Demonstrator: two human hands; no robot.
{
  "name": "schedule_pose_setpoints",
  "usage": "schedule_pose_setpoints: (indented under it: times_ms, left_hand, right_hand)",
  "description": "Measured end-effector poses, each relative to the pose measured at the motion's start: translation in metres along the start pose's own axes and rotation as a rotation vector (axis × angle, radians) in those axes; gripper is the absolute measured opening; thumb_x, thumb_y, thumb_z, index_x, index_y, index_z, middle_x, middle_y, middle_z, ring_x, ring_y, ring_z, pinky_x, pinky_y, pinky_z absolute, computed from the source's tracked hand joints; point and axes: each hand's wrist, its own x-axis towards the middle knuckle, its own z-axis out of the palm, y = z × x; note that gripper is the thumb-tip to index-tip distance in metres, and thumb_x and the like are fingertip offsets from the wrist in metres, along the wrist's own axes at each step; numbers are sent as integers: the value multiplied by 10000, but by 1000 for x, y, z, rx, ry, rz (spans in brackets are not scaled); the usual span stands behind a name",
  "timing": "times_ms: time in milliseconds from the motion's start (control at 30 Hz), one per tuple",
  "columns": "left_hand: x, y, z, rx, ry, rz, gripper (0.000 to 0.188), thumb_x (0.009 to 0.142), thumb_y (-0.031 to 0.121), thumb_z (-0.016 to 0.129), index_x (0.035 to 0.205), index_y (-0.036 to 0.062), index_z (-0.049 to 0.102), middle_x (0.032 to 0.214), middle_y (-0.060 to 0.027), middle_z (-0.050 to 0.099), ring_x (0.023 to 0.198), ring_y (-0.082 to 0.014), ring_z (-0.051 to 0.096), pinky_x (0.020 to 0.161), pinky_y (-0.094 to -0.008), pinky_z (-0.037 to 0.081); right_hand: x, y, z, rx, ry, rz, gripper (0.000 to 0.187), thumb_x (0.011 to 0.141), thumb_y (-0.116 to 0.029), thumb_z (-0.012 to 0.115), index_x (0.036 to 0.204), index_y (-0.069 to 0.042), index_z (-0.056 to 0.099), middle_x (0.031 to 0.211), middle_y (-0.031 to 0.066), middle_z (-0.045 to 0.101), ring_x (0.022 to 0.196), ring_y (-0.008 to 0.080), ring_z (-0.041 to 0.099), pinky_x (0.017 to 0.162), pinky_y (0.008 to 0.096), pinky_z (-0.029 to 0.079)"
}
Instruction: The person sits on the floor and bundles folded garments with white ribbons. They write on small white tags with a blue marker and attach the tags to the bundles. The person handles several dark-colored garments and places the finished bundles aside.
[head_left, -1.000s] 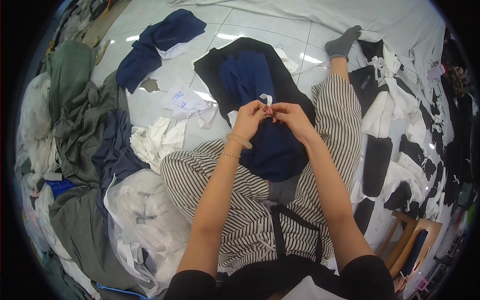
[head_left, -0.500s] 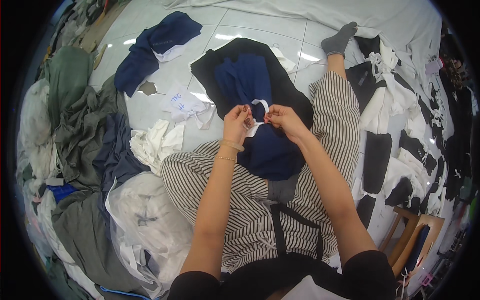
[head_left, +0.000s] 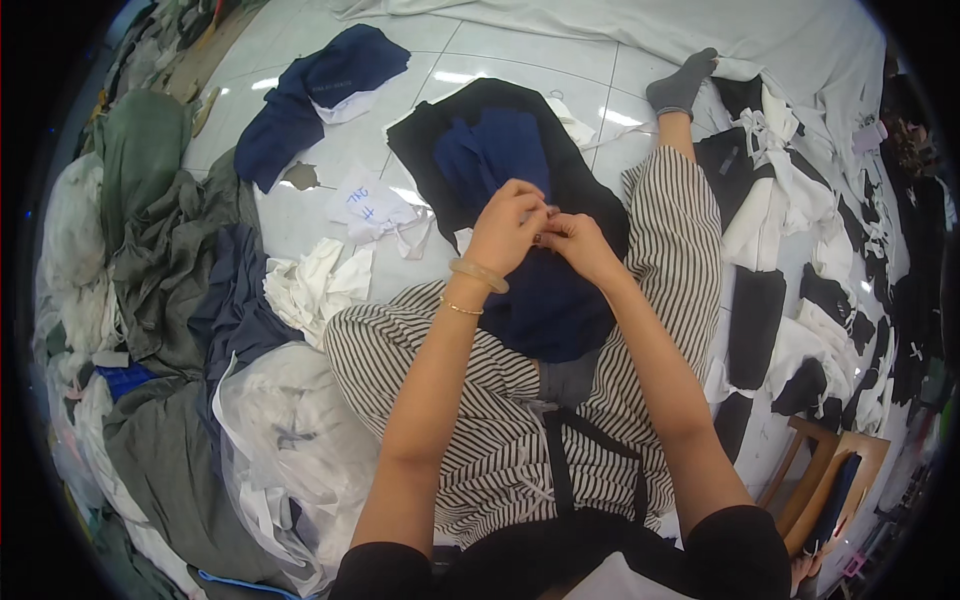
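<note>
A bundle of navy blue cloth (head_left: 560, 310) lies between my legs, its far part on top of a black cloth (head_left: 585, 165). Over the bundle's middle my left hand (head_left: 508, 228) and my right hand (head_left: 580, 247) meet, fingertips pinched together. The white cloth strip they hold is mostly hidden behind the fingers. A small white end (head_left: 463, 239) shows beside my left hand, against the black cloth.
Another navy bundle (head_left: 290, 115) with a white band lies far left. White scraps (head_left: 320, 285) and a marked white cloth (head_left: 370, 210) are nearer. Grey-green cloth (head_left: 165, 270) and a clear plastic bag (head_left: 295, 430) crowd the left. Black-and-white bundles (head_left: 757, 325) and a wooden stool (head_left: 830, 480) stand right.
My left hand has moved right and turned over, so its fingers now touch my right hand's. The white strip's loop, visible earlier, is now covered. Fingers have appeared beside the stool at lower right.
</note>
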Motion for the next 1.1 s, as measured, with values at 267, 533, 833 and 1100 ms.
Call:
schedule_pose_setpoints:
  times_ms: [267, 533, 833, 1100]
  left_hand:
    - [-33, -20, -19, 267, -98, -100, 248, 824, 98, 715, 1058, 16, 704, 850, -102, 701, 690, -155, 629, 657, -288, 499]
    - [-15, -33, -32, 80, -92, -178, 191, 885, -2, 567, 1008, -7, 713, 842, -76, 683, 735, -146, 621, 685, -277, 499]
    - [-6, -37, -1, 127, -277, -88, 156, 781, 1, 686, 934, -19, 711, 843, -63, 642, 730, -155, 624, 696, -274, 495]
    - [-3, -33, -6, 126, -352, 37, 140, 793, 34, 678, 923, -18, 671, 798, -73, 587, 703, -190, 594, 683, -288, 479]
  right_hand:
    - [4, 16, 4, 212, -5, 51, 181, 870, -103, 637, 930, 46, 721, 746, 63, 686, 653, 94, 592, 621, 244, 472]
    - [2, 20, -5, 390, -74, 32, 157, 856, -74, 653, 953, 29, 720, 826, 71, 706, 723, 106, 628, 674, 241, 500]
    - [-4, 21, -13, 280, -50, 45, 75, 829, -41, 690, 886, 8, 687, 788, 58, 678, 716, 91, 606, 643, 253, 478]
    - [-9, 5, -3, -204, 60, -148, 103, 779, -17, 650, 861, -13, 587, 760, 102, 617, 687, 271, 616, 652, 356, 480]
